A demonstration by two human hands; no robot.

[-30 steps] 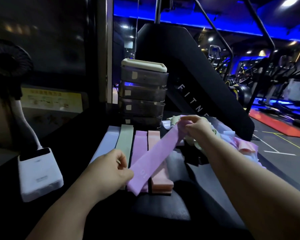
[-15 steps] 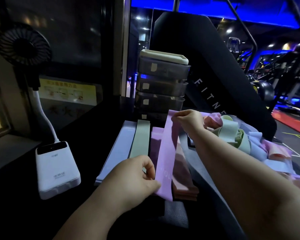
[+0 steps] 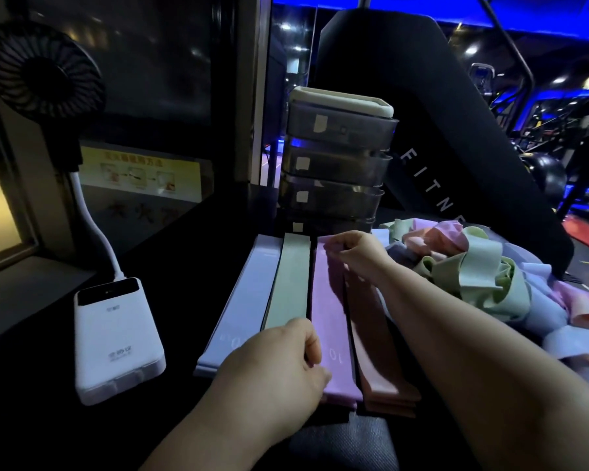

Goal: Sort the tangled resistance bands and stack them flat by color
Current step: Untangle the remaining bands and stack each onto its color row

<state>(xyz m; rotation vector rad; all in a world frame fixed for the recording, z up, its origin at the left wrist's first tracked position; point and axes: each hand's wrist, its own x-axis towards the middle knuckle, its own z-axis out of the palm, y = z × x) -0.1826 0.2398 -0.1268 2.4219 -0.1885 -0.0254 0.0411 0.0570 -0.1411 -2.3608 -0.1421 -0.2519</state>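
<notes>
Though the right forearm covers part of the salmon-pink flat band stack [image 3: 378,351] and the picture's right edge cuts off the tangled heap of pastel elastic bands [image 3: 473,266], four flat rows show side by side, with the pale blue band row [image 3: 242,300] and the green band row [image 3: 289,283] leftmost. The layers in each cannot be counted. The left hand [image 3: 276,365] pinches the near end of the long purple elastic band [image 3: 327,311], and the right hand [image 3: 354,254] pinches its far end, along the third row.

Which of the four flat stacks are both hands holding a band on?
The purple stack, third from left, between the green stack and the pink stack. The left hand pinches its near end, the right hand its far end.
</notes>
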